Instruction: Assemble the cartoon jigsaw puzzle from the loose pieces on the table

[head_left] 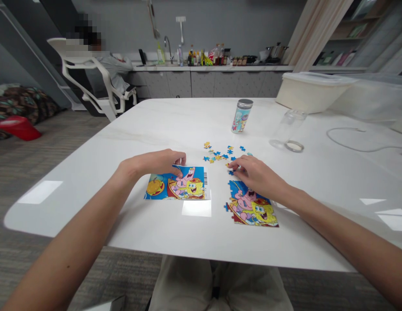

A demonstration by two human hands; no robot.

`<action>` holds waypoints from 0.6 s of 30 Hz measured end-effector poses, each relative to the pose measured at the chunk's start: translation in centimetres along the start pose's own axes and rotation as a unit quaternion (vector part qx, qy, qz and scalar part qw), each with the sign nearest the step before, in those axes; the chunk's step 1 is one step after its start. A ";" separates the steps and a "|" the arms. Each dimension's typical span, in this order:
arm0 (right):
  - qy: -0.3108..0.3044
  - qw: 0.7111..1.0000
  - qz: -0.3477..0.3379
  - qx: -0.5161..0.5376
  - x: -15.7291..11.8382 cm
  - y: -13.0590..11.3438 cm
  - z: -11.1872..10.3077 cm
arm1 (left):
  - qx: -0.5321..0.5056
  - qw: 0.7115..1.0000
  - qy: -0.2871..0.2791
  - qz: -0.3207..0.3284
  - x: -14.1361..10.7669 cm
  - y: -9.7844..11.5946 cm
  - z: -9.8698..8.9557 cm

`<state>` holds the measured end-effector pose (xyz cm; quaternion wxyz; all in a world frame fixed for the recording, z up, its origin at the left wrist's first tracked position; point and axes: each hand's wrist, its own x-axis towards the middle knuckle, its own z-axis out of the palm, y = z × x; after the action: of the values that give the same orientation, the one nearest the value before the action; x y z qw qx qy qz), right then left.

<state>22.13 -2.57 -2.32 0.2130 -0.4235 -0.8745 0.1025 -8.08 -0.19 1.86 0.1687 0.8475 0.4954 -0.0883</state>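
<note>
On the white surface (pixel 175 125), the left hand (pixel 158 163) has its thumb on the face of a picture card (pixel 196 188), fingers curled at the card's far edge; this grip is closed on the card. To the right lies a partly joined puzzle (pixel 252 211), its left edge still jagged. The right hand (pixel 255 172) sits just beyond the puzzle's far edge, its grip narrow, fingertips at the loose pieces (pixel 225 156); whether they pinch 1 of these cannot be told. The loose pieces are scattered on the far side, between and beyond the 2 hands. Farther off stands a printed canister (pixel 242 115) with a silvery lid; to its right are a clear jar (pixel 289 128) and a white box (pixel 312 91).
</note>
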 end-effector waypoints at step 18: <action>-0.020 1.000 0.005 -0.019 0.0 -0.3 -0.2 | -0.004 1.000 -0.007 -0.009 -0.1 0.1 -0.1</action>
<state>22.03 -2.73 -2.00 0.1869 -0.4298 -0.8782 0.0950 -8.05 -0.32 1.98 0.1748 0.8415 0.5025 -0.0938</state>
